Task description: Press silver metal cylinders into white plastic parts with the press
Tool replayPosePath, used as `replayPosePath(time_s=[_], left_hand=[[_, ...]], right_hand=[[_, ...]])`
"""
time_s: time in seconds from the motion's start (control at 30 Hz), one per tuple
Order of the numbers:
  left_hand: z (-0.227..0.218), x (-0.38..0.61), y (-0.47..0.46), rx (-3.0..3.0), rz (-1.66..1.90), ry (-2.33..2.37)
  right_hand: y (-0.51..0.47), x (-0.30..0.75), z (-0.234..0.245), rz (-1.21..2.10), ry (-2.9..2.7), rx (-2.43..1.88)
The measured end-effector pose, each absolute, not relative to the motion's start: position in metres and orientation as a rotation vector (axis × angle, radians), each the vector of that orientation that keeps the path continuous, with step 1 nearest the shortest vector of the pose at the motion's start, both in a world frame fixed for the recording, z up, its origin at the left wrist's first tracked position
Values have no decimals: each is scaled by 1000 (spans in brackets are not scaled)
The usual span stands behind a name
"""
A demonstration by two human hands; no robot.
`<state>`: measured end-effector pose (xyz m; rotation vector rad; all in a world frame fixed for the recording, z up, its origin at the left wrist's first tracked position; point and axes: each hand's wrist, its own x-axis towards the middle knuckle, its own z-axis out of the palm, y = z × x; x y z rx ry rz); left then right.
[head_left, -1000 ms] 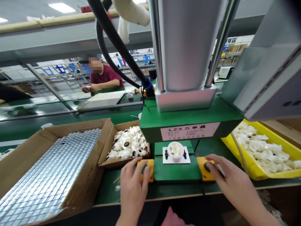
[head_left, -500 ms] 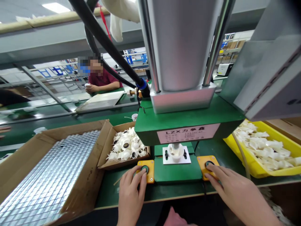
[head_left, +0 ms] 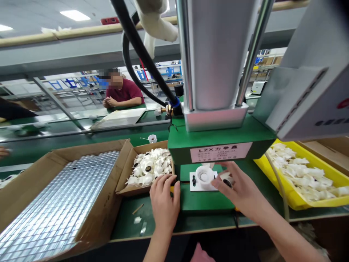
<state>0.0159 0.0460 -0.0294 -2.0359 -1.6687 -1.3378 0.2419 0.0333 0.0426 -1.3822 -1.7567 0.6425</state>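
In the head view a white round cup point(head_left: 205, 176) sits on the metal plate point(head_left: 193, 186) of a green press. My right hand point(head_left: 240, 191) is beside it, thumb and forefinger curved around the cup's right side. Within that hand shows a small white part with a dark round face point(head_left: 227, 179), apparently held by the fingers. My left hand point(head_left: 165, 198) rests over the left yellow button box point(head_left: 172, 189), fingers bent but apart and holding nothing. It mostly covers that box. The right button box is nearly all hidden behind my right hand.
Left stands a carton point(head_left: 89, 218) of shiny metal tubes, with a smaller carton point(head_left: 122, 185) of white parts beside it. A yellow bin point(head_left: 308, 203) of white pieces is at right. The press head point(head_left: 220, 145) overhangs the plate. A co-worker point(head_left: 124, 92) sits across the bench.
My right hand has left the right button and moved left to the cup, with a white part now in it. My left hand has slid slightly up and right off its button's centre.
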Motion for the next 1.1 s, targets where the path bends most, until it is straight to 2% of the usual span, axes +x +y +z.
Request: replayPosePath(time_s=[0.17,0.37,0.57,0.7,0.8,0.93,1.1], left_hand=[[-29,15,37,-2078,-1378,-1711],[-29,17,35,-2096,-1500,-1761],[-29,12,20,-1909,-1664,-1837],[-29,-15,15,-1822,-1564,-2112],[-33,-36,15,-1807,-1272,-2282],[-41,-48,18,-1853,-1092,-2286],[-44,-53,35,-1896,-942,-2261]], right_hand=[[51,214,58,722,-1766,-1276],[42,196,43,1242,-1669,-1245],[74,165,39,1235,-1891,-1325],[118,118,46,1346,-1659,-1213],[146,86,49,1255,-1605,-1151],[159,78,35,1091,-1830,-1140],[108,125,11,774,-2119,-1029]])
